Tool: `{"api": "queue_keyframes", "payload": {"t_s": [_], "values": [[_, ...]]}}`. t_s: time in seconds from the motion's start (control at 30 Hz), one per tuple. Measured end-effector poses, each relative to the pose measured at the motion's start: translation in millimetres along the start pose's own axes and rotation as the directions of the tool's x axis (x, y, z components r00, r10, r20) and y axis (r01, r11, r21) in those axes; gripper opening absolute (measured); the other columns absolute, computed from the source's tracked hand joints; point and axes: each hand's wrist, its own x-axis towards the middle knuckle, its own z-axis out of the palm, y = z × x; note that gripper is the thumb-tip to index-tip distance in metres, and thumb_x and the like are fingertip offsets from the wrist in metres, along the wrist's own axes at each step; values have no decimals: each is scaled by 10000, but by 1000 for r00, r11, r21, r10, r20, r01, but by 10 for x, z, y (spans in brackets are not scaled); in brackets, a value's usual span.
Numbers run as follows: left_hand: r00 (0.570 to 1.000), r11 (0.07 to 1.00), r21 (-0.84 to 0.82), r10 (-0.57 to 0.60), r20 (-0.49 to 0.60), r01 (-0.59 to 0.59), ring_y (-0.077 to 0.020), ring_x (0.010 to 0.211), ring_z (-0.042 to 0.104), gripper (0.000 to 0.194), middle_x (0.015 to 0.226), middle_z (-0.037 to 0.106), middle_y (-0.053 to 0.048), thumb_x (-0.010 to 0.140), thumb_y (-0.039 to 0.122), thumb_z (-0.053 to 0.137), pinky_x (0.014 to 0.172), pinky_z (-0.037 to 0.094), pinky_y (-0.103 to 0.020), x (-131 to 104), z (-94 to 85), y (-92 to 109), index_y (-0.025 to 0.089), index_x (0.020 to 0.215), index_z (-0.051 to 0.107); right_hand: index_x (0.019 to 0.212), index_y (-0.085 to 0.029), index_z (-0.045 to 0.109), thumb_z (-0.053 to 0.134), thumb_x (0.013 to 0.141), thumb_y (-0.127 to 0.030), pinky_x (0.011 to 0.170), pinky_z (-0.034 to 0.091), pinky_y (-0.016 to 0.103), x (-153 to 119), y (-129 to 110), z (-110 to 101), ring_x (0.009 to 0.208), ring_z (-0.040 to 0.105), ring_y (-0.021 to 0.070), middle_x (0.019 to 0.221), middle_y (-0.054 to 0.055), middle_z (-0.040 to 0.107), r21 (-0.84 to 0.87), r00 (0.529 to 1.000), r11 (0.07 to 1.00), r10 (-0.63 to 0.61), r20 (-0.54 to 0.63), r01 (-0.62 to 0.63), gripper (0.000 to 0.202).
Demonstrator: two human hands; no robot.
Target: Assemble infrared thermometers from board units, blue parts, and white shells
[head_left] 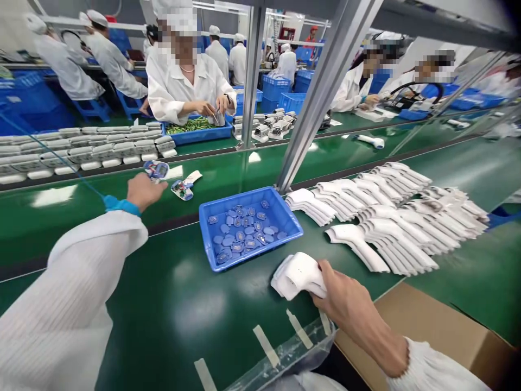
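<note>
My left hand (145,191) reaches over the green conveyor belt, fingers curled at an open gun-shaped device half (157,170) with a bluish housing and wires; its handle is hidden by the hand. Just to the right on the belt lies another device half (185,188), showing a green circuit board and a white handle. Low over the near worktop, my right hand (340,290) is closed around the handle of a white gun-shaped plastic shell (302,272), its head pointing left. Between my hands sits a blue tray (209,239) holding several small bluish oval parts (240,231).
White shells (378,217) lie in nested rows at the right. A cardboard box (431,326) and a taped plastic bag (297,355) are at the near edge. A metal post (321,98) rises behind the tray. Across the belt, a co-worker (189,81) handles a part over a tray.
</note>
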Motion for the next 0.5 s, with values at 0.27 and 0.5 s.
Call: {"api": "queue_keyframes", "payload": {"t_s": [0.27,0.5], "values": [[985,981,178,-102,136,77,-580,1388,276,741,1292,613,-200,529,780,698,1075,251,-692,461,670,645,114,804,529,1083,-191,444,548,680,-30,576,309,296,-46,422,-130,759,650,228,866,48,665,-33,996,996,85,-3,-85,446],[979,947,313,-131,155,77,-536,1187,553,573,1252,618,-287,578,614,658,875,518,-509,445,573,842,94,808,586,1016,-183,452,558,824,-144,565,267,286,141,937,-132,703,595,199,848,58,642,9,964,968,251,-88,-251,222]]}}
